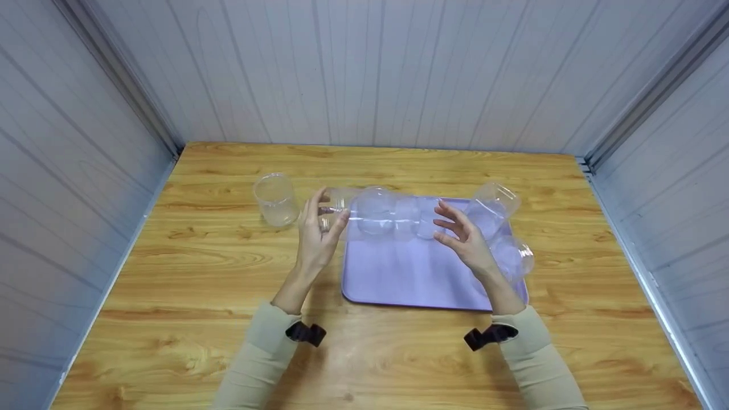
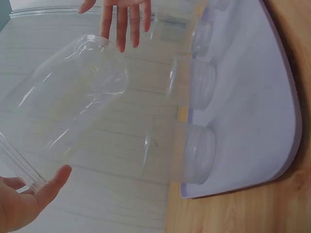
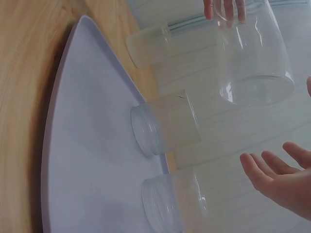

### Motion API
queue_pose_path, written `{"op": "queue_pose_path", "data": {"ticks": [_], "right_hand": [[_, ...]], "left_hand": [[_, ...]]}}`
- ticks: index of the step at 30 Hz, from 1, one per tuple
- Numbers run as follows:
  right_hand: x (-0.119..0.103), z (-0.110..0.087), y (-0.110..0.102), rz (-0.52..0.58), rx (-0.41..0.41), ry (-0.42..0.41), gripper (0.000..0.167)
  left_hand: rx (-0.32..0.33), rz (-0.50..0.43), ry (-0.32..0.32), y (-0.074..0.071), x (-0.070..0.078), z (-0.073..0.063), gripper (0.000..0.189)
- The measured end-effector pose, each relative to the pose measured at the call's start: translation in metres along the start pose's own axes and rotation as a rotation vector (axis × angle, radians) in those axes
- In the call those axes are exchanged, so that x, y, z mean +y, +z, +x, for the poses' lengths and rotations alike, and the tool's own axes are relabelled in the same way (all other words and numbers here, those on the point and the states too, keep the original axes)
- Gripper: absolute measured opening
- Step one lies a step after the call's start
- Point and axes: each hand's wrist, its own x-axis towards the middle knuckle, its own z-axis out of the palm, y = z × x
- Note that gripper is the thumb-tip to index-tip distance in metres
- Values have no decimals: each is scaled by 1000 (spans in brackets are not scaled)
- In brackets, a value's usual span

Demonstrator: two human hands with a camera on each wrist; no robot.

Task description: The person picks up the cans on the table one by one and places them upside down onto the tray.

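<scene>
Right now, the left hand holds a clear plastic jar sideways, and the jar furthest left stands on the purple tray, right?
Not quite: the head view shows the jar furthest left standing on the wood-grain table, off the purple tray. The left hand holds a clear plastic jar sideways.

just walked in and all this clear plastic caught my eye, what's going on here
A person is handling a clear plastic container, tipped on its side and raised off the table. The left grip holds it by the rim, while the right grip is open near its other end, apparently not touching it. More clear containers stand on a purple tray, and another container stands on the table, to the left of the tray.
</scene>
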Motion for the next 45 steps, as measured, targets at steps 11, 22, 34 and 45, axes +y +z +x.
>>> {"op": "queue_pose_path", "data": {"ticks": [11,22,34,45], "right_hand": [[4,-2,3,156,-28,57,62],[7,-5,7,250,-110,89,84],[10,-5,5,283,-209,89,87],[6,-4,6,260,-203,96,73]], "left_hand": [[-20,-56,-5,12,3,-13,55],[-32,-96,-21,20,11,-25,61],[-63,-140,16,27,24,-32,63],[-65,-138,24,31,24,-33,66]]}}
